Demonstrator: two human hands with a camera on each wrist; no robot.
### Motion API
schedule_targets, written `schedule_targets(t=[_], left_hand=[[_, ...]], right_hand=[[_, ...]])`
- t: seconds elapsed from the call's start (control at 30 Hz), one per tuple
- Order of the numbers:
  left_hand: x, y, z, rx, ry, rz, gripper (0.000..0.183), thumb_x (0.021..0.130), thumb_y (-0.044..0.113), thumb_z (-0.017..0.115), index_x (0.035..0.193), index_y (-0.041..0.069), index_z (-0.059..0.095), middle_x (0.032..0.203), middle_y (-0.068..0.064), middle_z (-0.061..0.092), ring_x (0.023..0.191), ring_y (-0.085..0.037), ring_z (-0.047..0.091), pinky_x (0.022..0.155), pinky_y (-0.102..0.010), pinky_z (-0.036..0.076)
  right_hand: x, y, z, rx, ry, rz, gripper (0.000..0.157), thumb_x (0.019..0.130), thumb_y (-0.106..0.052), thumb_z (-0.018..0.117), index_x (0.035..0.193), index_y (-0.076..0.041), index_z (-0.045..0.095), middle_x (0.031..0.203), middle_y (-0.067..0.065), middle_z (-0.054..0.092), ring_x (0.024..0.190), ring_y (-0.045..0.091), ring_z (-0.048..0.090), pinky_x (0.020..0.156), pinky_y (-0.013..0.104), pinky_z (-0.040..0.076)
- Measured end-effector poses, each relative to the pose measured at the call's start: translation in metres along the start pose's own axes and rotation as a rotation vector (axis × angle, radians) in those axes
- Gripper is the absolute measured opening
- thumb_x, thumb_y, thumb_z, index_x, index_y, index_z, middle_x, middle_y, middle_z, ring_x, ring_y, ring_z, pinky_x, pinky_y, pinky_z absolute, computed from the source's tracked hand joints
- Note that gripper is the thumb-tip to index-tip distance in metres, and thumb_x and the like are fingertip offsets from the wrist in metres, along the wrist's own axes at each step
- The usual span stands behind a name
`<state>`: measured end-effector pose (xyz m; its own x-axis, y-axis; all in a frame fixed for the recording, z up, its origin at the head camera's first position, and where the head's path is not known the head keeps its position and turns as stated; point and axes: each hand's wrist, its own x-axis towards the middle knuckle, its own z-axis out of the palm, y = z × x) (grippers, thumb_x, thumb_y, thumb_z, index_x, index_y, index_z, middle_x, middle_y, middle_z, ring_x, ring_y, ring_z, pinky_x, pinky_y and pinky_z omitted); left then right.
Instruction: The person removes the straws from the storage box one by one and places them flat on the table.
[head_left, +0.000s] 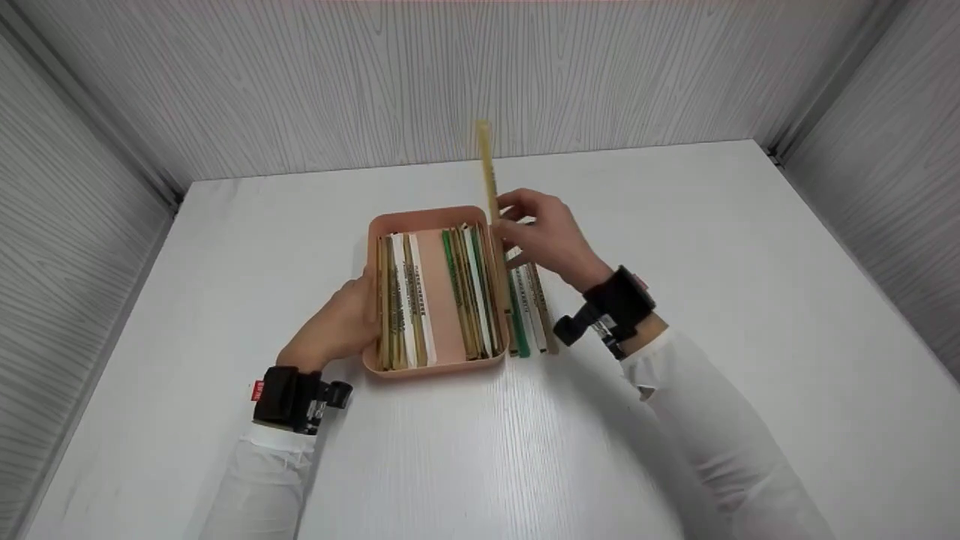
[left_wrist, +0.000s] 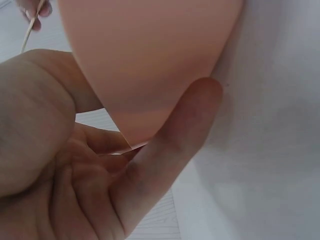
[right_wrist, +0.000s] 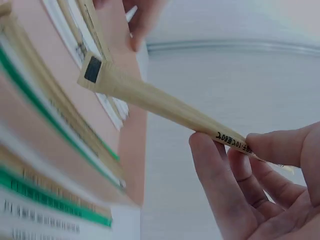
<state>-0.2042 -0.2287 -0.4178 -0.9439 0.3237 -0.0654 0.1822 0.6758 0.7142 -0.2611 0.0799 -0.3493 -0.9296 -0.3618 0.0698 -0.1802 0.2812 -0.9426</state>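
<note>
A pink rectangular box [head_left: 446, 330] stands on the table with paper-wrapped straws in two groups. On its left are brown and white straws [head_left: 409, 300]; along its right lie brown, white and green straws [head_left: 471, 300]. My left hand [head_left: 337, 322] grips the box's left side, fingers about the pink wall [left_wrist: 150, 60] in the left wrist view. Above the box's right edge, my right hand [head_left: 547, 232] pinches a brown paper-wrapped straw [right_wrist: 155, 105] between thumb and fingers. That straw stands tilted upward in the head view, dark printing on its wrapper.
Several more wrapped straws, green, white [head_left: 534, 322] and brown, lie on the table against the box's right side, partly behind my right hand. The white table [head_left: 435, 465] is bounded by grey wood-grain panels [head_left: 337, 82] at the back and sides.
</note>
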Motion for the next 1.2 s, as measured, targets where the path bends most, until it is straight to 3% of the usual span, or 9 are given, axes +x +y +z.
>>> schedule_targets(t=[0.13,0.3,0.47,0.63,0.83,1.07,1.2], left_hand=[[-0.001,-0.001,-0.001,0.0,0.015,0.025,0.066,0.093,0.009,0.074,0.149,-0.004,0.042,0.115,-0.017,0.065,0.102,-0.03,0.06,0.087,-0.043,0.049],[-0.003,-0.002,-0.005,0.002,0.022,0.003,0.063,0.091,0.004,0.073,0.147,-0.004,0.045,0.118,-0.019,0.063,0.105,-0.031,0.058,0.089,-0.044,0.048],[-0.006,-0.002,-0.006,-0.002,0.017,-0.025,0.079,0.089,-0.005,0.067,0.158,-0.009,0.028,0.131,-0.026,0.057,0.113,-0.036,0.055,0.097,-0.048,0.046],[-0.004,-0.002,-0.004,-0.023,0.016,-0.008,0.078,0.09,-0.003,0.069,0.157,-0.008,0.029,0.125,-0.022,0.06,0.109,-0.033,0.058,0.093,-0.045,0.048],[-0.003,0.002,-0.004,-0.025,-0.005,-0.045,0.091,0.09,-0.007,0.065,0.162,-0.01,0.011,0.133,-0.027,0.056,0.106,-0.034,0.059,0.089,-0.043,0.05],[0.0,0.005,-0.004,0.013,0.012,0.011,0.083,0.093,0.002,0.07,0.159,-0.011,0.022,0.127,-0.026,0.059,0.109,-0.034,0.058,0.092,-0.046,0.048],[0.0,0.005,-0.005,0.011,0.019,0.022,0.08,0.093,0.004,0.072,0.158,-0.01,0.027,0.123,-0.023,0.061,0.107,-0.033,0.058,0.091,-0.044,0.048]], right_hand=[[-0.011,0.017,-0.03,0.017,0.049,0.045,0.036,0.1,-0.014,0.064,0.134,-0.003,0.063,0.109,0.016,0.063,0.087,0.028,0.073,0.07,0.039,0.063],[-0.018,0.043,-0.05,-0.017,0.045,0.135,0.037,0.098,-0.014,0.064,0.132,0.002,0.062,0.106,0.017,0.061,0.083,0.025,0.074,0.07,0.038,0.063],[-0.02,0.064,-0.052,-0.079,-0.016,0.253,0.041,0.097,-0.01,0.062,0.133,0.008,0.06,0.104,0.018,0.064,0.076,0.021,0.073,0.068,0.037,0.062],[-0.019,0.078,-0.044,-0.195,-0.067,0.328,0.044,0.093,-0.009,0.063,0.134,0.008,0.061,0.104,0.02,0.067,0.072,0.019,0.072,0.067,0.034,0.062],[-0.021,0.082,-0.04,-0.35,-0.085,0.304,0.042,0.094,-0.009,0.06,0.131,0.01,0.062,0.109,0.024,0.071,0.066,0.017,0.072,0.064,0.032,0.06],[-0.021,0.079,-0.035,-0.512,-0.048,0.222,0.036,0.093,-0.007,0.061,0.124,0.009,0.067,0.101,0.021,0.074,0.062,0.016,0.069,0.058,0.026,0.052],[-0.019,0.078,-0.032,-0.518,-0.044,0.217,0.035,0.092,-0.006,0.061,0.123,0.009,0.068,0.095,0.019,0.074,0.06,0.015,0.068,0.055,0.025,0.051]])
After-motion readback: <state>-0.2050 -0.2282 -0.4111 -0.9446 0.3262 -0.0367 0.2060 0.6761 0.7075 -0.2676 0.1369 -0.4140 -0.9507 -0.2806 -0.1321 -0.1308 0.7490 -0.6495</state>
